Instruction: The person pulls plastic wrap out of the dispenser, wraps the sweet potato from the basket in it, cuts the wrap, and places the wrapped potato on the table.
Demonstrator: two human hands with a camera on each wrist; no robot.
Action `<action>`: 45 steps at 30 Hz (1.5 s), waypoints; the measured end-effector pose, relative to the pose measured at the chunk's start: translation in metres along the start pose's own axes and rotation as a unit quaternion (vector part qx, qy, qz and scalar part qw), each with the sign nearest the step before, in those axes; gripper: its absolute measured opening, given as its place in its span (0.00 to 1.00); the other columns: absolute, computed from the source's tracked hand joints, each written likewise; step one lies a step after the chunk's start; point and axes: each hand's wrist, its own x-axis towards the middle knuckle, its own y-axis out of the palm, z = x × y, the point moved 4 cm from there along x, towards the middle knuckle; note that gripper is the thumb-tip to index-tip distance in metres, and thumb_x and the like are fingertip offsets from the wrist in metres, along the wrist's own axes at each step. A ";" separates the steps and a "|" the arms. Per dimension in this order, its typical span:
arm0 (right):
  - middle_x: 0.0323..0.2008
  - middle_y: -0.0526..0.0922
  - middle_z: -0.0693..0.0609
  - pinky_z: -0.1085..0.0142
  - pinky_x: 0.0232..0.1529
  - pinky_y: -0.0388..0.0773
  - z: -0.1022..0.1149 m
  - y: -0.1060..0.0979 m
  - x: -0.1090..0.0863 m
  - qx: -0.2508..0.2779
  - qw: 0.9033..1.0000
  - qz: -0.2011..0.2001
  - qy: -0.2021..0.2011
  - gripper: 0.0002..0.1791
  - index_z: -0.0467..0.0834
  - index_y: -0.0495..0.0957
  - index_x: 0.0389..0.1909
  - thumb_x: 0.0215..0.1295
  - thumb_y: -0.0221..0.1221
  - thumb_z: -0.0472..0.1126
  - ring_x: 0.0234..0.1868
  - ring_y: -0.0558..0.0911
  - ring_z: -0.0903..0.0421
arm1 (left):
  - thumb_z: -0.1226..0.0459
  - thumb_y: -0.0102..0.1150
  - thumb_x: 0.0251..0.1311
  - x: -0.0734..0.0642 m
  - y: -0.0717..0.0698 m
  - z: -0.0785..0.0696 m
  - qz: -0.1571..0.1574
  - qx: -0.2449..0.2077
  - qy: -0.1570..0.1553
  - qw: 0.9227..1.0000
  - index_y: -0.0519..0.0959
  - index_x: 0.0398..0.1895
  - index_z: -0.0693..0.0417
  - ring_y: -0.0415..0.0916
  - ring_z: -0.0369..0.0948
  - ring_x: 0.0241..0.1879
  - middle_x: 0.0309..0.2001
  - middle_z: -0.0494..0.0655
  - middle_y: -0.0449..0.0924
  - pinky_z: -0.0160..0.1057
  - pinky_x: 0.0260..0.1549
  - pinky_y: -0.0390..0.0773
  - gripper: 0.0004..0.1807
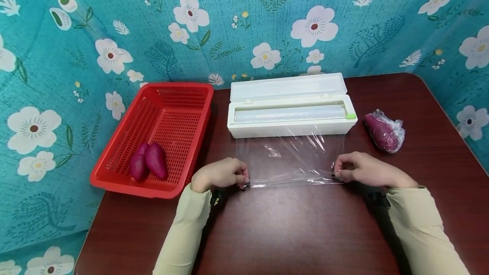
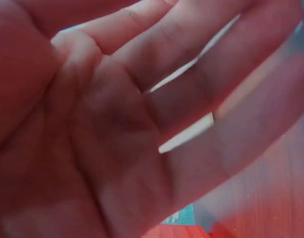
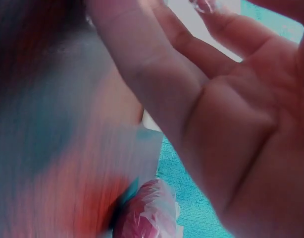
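Observation:
A sheet of clear plastic wrap [image 1: 290,160] stretches from a white dispenser box [image 1: 290,130] toward the person. At the sheet's near left corner the left hand [image 1: 225,173] pinches the film between thumb and fingers. The right hand [image 1: 361,169] pinches the opposite near corner. Inside the box, whose lid stands open at the back, lies the roll of wrap [image 1: 290,113]. In the left wrist view the palm and fingers [image 2: 191,89] fill most of the picture, and the fingertips are out of frame. A bit of film shows by the fingertips in the right wrist view.
A red plastic basket [image 1: 179,135] at the left holds two purple sweet potatoes [image 1: 156,161]. Right of the box lies a sweet potato wrapped in film [image 1: 383,130]. A small green slider [image 1: 350,116] sits on the box's right end. Behind the dark wooden table [image 1: 298,228] hangs a flowered teal cloth [image 1: 237,33].

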 end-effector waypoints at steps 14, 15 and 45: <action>0.47 0.81 0.48 0.75 0.43 0.73 0.009 0.013 -0.021 -0.067 0.997 -0.023 -0.035 0.11 0.60 0.79 0.23 0.54 0.68 0.40 0.48 0.78 0.58 | 0.61 0.61 0.61 -0.009 0.014 -0.010 -0.010 0.076 0.008 0.997 0.78 0.23 0.46 0.65 0.31 0.24 0.19 0.31 0.69 0.30 0.29 0.68 0.09; 0.48 0.81 0.47 0.75 0.43 0.73 0.009 0.014 -0.023 -0.063 0.997 -0.022 -0.033 0.11 0.60 0.79 0.22 0.54 0.68 0.39 0.48 0.78 0.57 | 0.62 0.61 0.61 -0.010 0.015 -0.011 -0.009 0.076 0.011 0.997 0.78 0.22 0.46 0.64 0.31 0.23 0.19 0.31 0.68 0.30 0.28 0.67 0.09; 0.42 0.80 0.56 0.63 0.41 0.76 0.014 0.036 -0.034 -0.238 0.952 -0.172 -0.085 0.07 0.59 0.85 0.19 0.51 0.71 0.43 0.40 0.80 0.57 | 0.59 0.57 0.63 -0.010 0.041 -0.017 -0.122 0.147 -0.024 0.981 0.71 0.10 0.44 0.63 0.33 0.16 0.12 0.34 0.68 0.35 0.20 0.69 0.21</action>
